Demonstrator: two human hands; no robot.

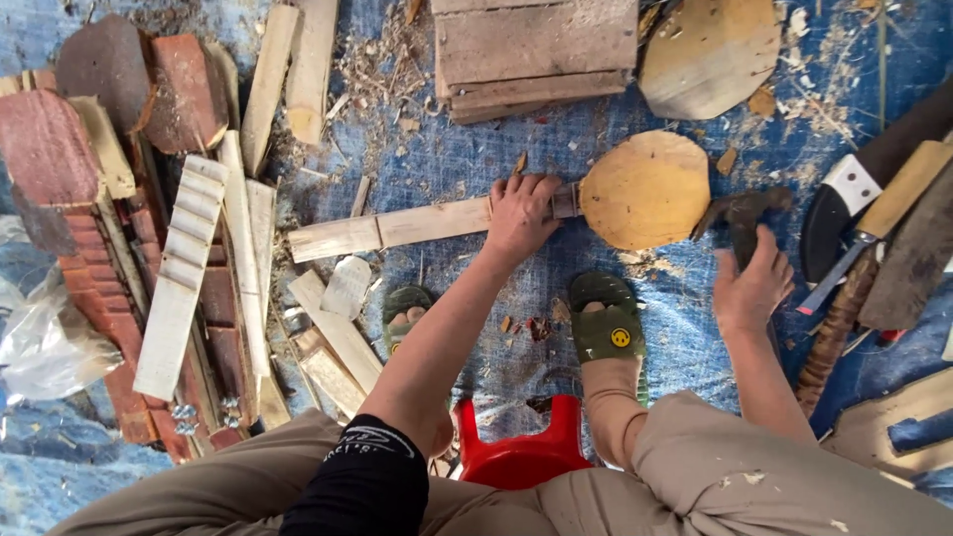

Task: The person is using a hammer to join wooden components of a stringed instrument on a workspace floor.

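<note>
A seated person's left hand [519, 215] presses a wooden slat [397, 227] flat on the blue tarp [467, 159], its end touching a round board [645, 191]; the right hand [751, 288] grips a hammer [740, 214] just beside the board.

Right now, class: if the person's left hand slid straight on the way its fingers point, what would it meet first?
The left hand presses on the wooden slat, fingers pointing away from the body. Straight on lies blue tarp, then probably the stacked wooden boards.
</note>
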